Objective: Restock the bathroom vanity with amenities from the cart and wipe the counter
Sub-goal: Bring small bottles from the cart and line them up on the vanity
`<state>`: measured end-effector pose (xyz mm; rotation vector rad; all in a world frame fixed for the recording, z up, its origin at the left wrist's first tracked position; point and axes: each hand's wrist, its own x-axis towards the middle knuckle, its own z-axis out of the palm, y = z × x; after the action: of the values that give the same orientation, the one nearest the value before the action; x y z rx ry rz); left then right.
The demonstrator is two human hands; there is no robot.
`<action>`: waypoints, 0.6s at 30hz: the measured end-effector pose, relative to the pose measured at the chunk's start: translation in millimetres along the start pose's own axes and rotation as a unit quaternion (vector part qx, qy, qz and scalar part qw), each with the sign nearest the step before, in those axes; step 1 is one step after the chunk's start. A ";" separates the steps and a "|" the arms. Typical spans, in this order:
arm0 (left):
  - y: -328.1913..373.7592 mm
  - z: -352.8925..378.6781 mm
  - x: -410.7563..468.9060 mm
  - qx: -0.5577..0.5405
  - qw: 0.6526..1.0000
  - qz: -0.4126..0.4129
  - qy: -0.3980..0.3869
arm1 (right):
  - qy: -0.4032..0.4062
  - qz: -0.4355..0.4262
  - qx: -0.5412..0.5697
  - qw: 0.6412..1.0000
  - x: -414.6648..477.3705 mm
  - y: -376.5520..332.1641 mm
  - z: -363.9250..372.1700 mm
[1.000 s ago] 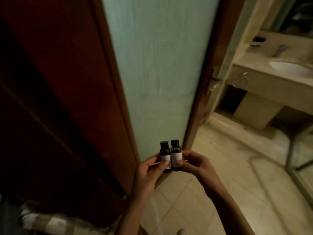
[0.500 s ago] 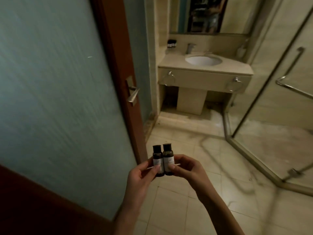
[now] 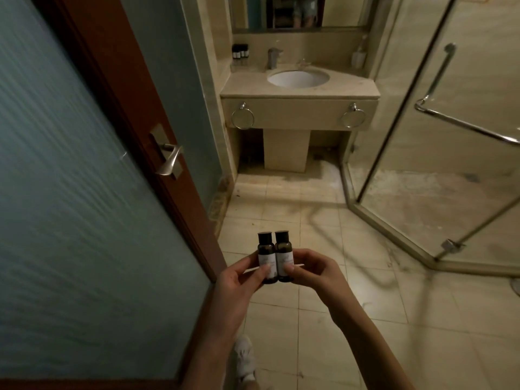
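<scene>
**Two bottles held up inside the bathroom door**

Left hand point(image 3: 239, 288) pinches the left bottle point(image 3: 266, 256), thumb curled onto the label. Right hand point(image 3: 312, 273) pinches the right bottle point(image 3: 283, 254) the same way. The bottles are upright and touching, dark with black caps. A thin white stick point(image 3: 298, 265) lies crosswise behind them; cannot tell what it is. They are held over the floor point(image 3: 281, 319), well apart from the vanity point(image 3: 244, 85) ahead. Sink point(image 3: 298, 78) at centre, spare bottles point(image 3: 240, 51) in the back left corner. Door point(image 3: 84, 192) on the left, shower glass point(image 3: 450, 122) on the right.
</scene>
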<state>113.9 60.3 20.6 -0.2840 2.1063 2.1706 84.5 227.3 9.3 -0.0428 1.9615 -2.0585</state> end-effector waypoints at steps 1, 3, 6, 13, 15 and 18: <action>0.4 -0.2 5.6 -0.001 1.000 -0.002 -0.003 | 0.003 0.001 -0.001 1.000 4.3 0.2 -0.6; 0.6 -2.7 18.9 -0.004 1.000 -0.002 -0.007 | 0.007 0.001 -0.007 1.000 15.3 2.0 -0.6; 1.8 -8.0 42.7 -0.012 1.000 -0.002 -0.020 | 0.017 0.001 -0.008 1.000 34.4 2.6 0.8; 24.7 -26.1 123.5 -0.025 0.998 0.012 -0.051 | 0.049 -0.019 -0.006 0.999 107.1 -17.3 6.5; 31.4 -35.6 149.6 -0.020 0.998 0.022 -0.052 | 0.053 -0.028 -0.010 0.998 132.7 -25.3 11.4; 42.3 -47.5 185.1 -0.018 0.997 0.038 -0.057 | 0.056 -0.041 -0.017 0.997 169.0 -34.4 17.1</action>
<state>-72.7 1.2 22.9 -0.0811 2.0505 2.2103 -79.8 172.2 13.6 -0.0164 2.0947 -2.1204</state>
